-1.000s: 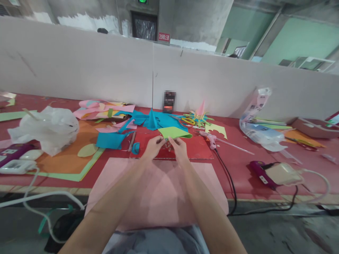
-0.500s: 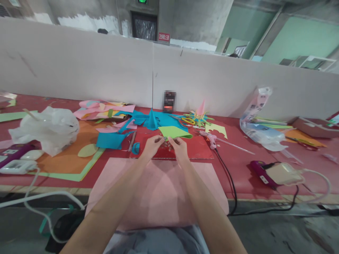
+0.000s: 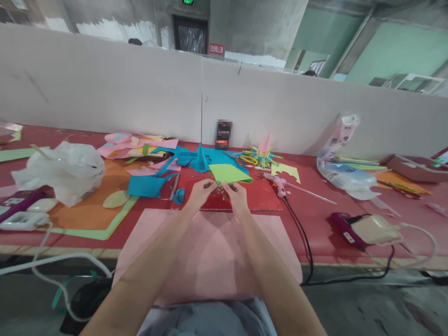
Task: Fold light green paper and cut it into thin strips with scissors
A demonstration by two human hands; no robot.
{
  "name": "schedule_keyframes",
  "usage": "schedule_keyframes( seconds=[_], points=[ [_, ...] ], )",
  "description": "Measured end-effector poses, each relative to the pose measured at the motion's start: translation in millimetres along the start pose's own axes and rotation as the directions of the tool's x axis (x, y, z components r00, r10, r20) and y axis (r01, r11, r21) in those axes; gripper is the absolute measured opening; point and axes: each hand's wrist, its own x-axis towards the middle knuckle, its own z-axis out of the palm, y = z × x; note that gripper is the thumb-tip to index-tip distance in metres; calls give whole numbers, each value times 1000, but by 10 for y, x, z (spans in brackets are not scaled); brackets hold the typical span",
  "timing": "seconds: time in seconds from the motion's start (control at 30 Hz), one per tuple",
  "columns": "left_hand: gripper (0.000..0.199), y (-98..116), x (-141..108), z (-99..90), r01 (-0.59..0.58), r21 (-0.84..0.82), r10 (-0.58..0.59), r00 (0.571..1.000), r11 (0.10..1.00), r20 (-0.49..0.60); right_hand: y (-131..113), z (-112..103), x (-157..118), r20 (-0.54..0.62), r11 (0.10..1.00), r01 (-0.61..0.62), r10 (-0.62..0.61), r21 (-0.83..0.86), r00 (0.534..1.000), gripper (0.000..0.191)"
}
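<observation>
Both hands pinch the near corner of a light green sheet of paper (image 3: 231, 173), whose far right edge curls over. My left hand (image 3: 203, 192) is closed at the corner's left side, fingertips pressed on it. My right hand (image 3: 236, 192) is closed just beside it, thumb and fingers together on the same corner. Below the hands lies a glossy red board (image 3: 261, 196). Behind the green paper stand a blue paper cone (image 3: 200, 159) and a pink cone (image 3: 266, 142) on a ring of green and yellow strips.
To the right lie a pink glue gun (image 3: 280, 184) with a black cord, and a plastic bag (image 3: 353, 179). Scissors (image 3: 247, 161) rest behind the paper. At left are a white plastic bag (image 3: 66, 170), blue paper scraps (image 3: 145, 185) and orange sheets (image 3: 87, 205). A white partition (image 3: 140, 93) closes the back.
The green paper has tilted up slightly at its far edge, showing more of its face. Both hands stay nearly in place, holding the same corner.
</observation>
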Motion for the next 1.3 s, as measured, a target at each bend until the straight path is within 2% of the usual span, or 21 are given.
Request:
schedule_keyframes(
  seconds=[0.87, 1.07, 1.2, 1.3],
  points=[
    [27, -5, 5, -10, 52, -112, -53, 999, 992, 2, -6, -3, -4, 11, 999, -22, 22, 34, 1000, 28],
    [27, -73, 59, -40, -39, -65, 36, 998, 997, -42, -50, 5, -28, 57, 994, -70, 65, 85, 996, 27],
    [27, -64, 47, -44, -40, -39, 41, 999, 998, 18, -56, 15, -24, 86, 982, -125, 114, 140, 990, 29],
    [27, -27, 15, -31, -24, -25, 25, 998, 999, 57, -55, 20, -14, 51, 987, -100, 94, 126, 994, 29]
  ],
)
